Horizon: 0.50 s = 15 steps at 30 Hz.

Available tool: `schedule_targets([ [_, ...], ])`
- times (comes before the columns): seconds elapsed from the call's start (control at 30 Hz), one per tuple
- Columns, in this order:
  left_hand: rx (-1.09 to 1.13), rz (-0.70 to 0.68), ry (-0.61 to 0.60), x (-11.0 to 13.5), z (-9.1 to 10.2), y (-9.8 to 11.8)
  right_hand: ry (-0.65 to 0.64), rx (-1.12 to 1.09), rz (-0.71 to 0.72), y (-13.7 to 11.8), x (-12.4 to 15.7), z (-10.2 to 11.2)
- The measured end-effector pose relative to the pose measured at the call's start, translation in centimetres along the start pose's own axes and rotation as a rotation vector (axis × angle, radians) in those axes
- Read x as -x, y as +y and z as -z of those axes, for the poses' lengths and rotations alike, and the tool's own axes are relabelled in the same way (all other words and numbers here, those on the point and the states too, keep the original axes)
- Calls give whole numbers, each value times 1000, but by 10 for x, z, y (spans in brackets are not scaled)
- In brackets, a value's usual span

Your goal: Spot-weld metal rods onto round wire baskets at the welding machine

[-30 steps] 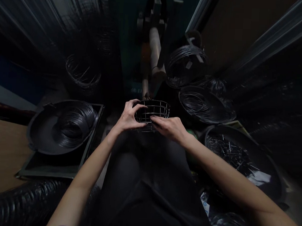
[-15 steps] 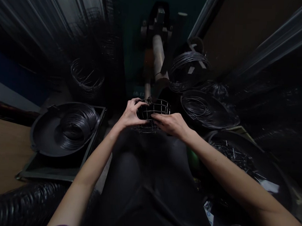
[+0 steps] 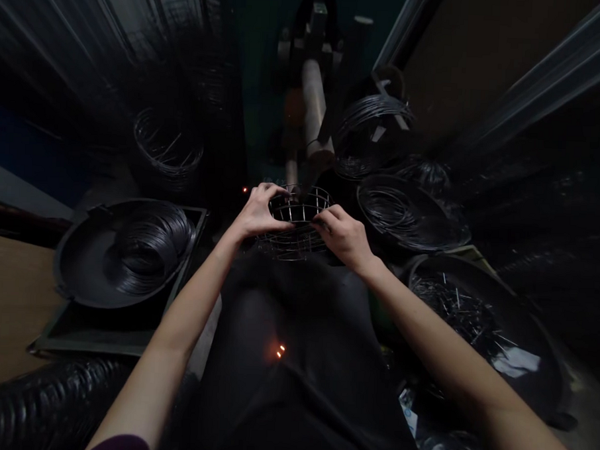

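A small round wire basket (image 3: 296, 223) sits at my knees, under the tip of a spot-welding machine's arm (image 3: 313, 99). My left hand (image 3: 259, 212) grips the basket's left rim, fingers curled over the top ring. On the right side, my right hand (image 3: 343, 235) pinches the basket's wires with bent fingers. Orange sparks glow left of the basket (image 3: 244, 190) and on my dark lap (image 3: 278, 350).
A black pan of coiled wire rings (image 3: 130, 251) rests on a tray at the left. More wire coils (image 3: 402, 213) lie at the right, with a basin of short cut wires (image 3: 469, 318) nearer me. A ribbed black hose (image 3: 38, 406) runs along the lower left.
The basket has been pushed forward and up under the welder's arm, both hands moving with it. Sparks have appeared beside the basket and on my lap.
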<state>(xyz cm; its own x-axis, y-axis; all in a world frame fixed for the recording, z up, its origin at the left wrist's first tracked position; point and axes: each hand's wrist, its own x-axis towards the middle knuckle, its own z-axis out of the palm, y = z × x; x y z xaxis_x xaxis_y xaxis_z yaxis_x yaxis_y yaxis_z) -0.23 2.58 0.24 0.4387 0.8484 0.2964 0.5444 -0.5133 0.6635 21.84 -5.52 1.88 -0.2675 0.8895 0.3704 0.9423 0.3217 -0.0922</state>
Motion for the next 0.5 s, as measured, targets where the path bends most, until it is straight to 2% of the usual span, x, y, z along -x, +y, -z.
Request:
schedule_targets([
  [0.3, 18, 46, -16, -21, 6, -6, 51, -154, -60, 9, -22, -9],
  [0.5, 28, 84, -16, -49, 7, -20, 6, -175, -175, 11, -51, -14],
])
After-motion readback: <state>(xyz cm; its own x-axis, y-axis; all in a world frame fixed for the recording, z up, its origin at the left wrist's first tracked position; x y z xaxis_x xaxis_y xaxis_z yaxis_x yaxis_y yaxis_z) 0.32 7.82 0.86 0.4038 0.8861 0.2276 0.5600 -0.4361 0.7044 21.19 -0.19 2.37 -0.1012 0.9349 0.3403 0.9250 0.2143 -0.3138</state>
